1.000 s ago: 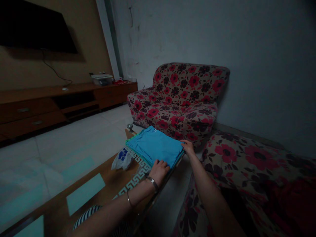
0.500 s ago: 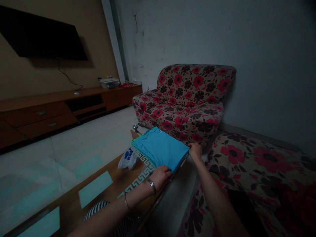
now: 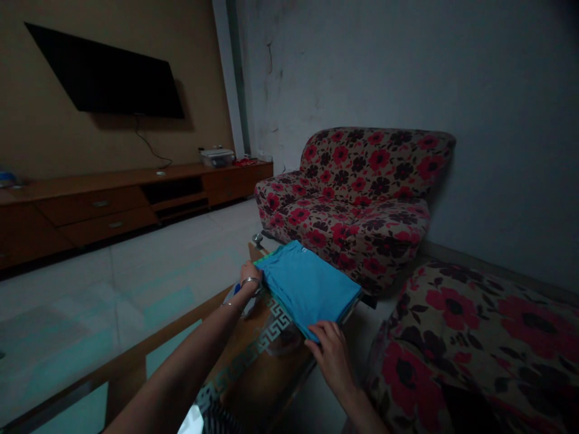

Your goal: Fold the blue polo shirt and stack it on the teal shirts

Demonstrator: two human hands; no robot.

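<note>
A folded light-blue garment [image 3: 312,283] with a small white mark near its far edge lies flat at the far end of the coffee table [image 3: 248,377]. Green edging shows at its far left corner. There, my left hand [image 3: 251,274], with bracelets on its wrist, is closed at the cloth's edge, its fingertips partly hidden. At the near corner, my right hand [image 3: 329,346] pinches the cloth between thumb and fingers. Partly behind my left wrist lies a clear plastic bag [image 3: 248,308] with blue print.
A flowered sofa [image 3: 362,175] stands beyond the table. Another flowered seat [image 3: 479,301] is close on the right. Across the tiled floor, a long wooden cabinet [image 3: 131,202] runs below a wall-mounted television [image 3: 122,78]. A metal knob [image 3: 257,238] rises at the table's far corner.
My left hand has gone from the garment's near corner to its far left corner. My right hand has come from the right corner to the near one. The view has shifted slightly left.
</note>
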